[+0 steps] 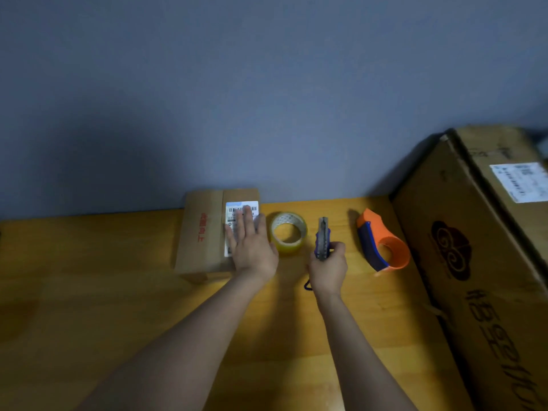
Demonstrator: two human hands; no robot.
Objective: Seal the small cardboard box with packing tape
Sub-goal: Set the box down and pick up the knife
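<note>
The small cardboard box (204,232) lies on the wooden table (89,292), close to the grey wall (237,84) at the far edge. Its flaps are closed, and a seam runs along the top. On the left part of the top there is red printing, and on the right part there is a white label (241,212) with barcodes.

The left hand (252,244) lies flat on the right part of the box, over the label. Its fingers are open and stretched out, and the palm presses on the top; it grips nothing.

Just beside the box, on its right, stands a roll of clear yellowish tape (288,234) on the table. The left hand is very near to it, but I cannot tell if they touch.

To the right of the roll, the right hand (329,265) is closed around a purple box cutter (323,240). The tip of the cutter points away from the person, toward the wall. A dark loop hangs below the hand.

Further right, an orange and blue tape dispenser (381,243) lies on the table, apart from both hands. Beside it, at the right edge, a big cardboard box (474,262) leans, with dark printing and a white label.
</note>
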